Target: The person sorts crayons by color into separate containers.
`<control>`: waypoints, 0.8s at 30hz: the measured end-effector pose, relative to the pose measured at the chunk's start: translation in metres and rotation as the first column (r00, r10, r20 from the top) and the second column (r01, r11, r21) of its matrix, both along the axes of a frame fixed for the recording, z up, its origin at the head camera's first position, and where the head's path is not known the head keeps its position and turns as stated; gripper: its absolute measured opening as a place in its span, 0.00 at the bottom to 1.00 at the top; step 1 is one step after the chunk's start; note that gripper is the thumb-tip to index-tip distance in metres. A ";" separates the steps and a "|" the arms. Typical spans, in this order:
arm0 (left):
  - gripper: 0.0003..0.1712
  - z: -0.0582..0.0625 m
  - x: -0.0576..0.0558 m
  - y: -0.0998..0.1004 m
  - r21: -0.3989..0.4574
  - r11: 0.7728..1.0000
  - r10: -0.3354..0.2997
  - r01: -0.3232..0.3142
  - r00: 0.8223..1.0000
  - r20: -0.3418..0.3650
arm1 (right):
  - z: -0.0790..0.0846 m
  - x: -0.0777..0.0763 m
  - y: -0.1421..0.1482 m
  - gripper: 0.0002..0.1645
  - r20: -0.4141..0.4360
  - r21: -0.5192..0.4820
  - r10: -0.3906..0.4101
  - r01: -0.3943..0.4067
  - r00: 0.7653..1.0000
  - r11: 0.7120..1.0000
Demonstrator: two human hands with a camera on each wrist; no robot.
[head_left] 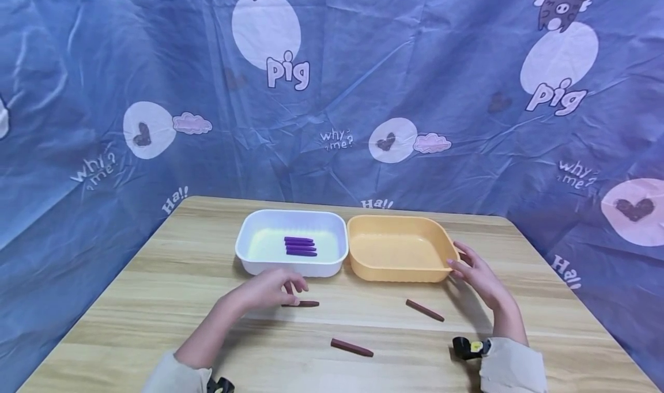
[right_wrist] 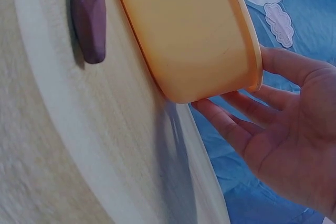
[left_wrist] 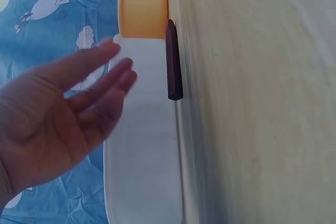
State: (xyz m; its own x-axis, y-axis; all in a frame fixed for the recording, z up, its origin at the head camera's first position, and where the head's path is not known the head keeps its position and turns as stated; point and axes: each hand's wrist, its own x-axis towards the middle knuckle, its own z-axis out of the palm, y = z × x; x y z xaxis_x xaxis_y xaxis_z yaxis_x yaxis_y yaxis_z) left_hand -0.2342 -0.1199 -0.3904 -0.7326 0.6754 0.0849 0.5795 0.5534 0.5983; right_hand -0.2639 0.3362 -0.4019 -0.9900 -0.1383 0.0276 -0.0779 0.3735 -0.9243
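Room above orange bin (head_left: 396, 249), apparently.

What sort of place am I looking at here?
Probably a staged tabletop work area: a pale wood-grain table, a wrinkled blue pig-print fabric backdrop behind it, plus a white rectangular tray and an orange rectangular tray.

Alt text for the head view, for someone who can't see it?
A person's left hand hovers by a brown crayon on a wooden table, while the right hand grips an orange tray at its right end. Beside it, a white tray holds purple crayons. Two more brown crayons lie nearby, with blue pig-print cloth behind.
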 end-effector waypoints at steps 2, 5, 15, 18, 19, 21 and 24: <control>0.11 -0.001 0.002 0.000 -0.021 1.000 0.001 -0.001 1.000 -0.003 | -0.001 0.001 0.000 0.42 0.004 -0.002 0.004 -0.004 1.000 1.000; 0.10 -0.004 0.003 0.000 -0.046 0.999 0.014 -0.014 1.000 0.011 | -0.001 0.002 0.000 0.42 0.002 0.007 0.008 -0.008 1.000 1.000; 0.11 -0.013 -0.001 0.001 -0.084 0.996 0.028 -0.025 0.999 0.044 | -0.001 0.002 0.004 0.42 -0.006 0.015 -0.004 0.004 1.000 1.000; 0.11 -0.014 0.000 0.001 -0.087 0.996 0.020 -0.017 0.999 0.034 | -0.002 0.002 0.004 0.42 -0.009 0.013 -0.002 0.002 1.000 1.000; 0.11 -0.014 0.000 0.000 -0.087 0.996 0.020 -0.017 0.999 0.033 | -0.002 0.001 0.004 0.42 -0.011 0.012 -0.002 0.002 1.000 1.000; 0.12 -0.015 0.000 -0.001 -0.097 0.995 0.034 -0.031 0.999 0.025 | -0.002 0.001 0.003 0.42 -0.013 0.011 0.001 0.000 1.000 1.000; 0.13 -0.017 0.000 -0.002 -0.104 0.993 0.051 -0.048 0.998 0.025 | -0.003 -0.001 0.002 0.42 -0.010 0.015 0.007 -0.007 1.000 1.000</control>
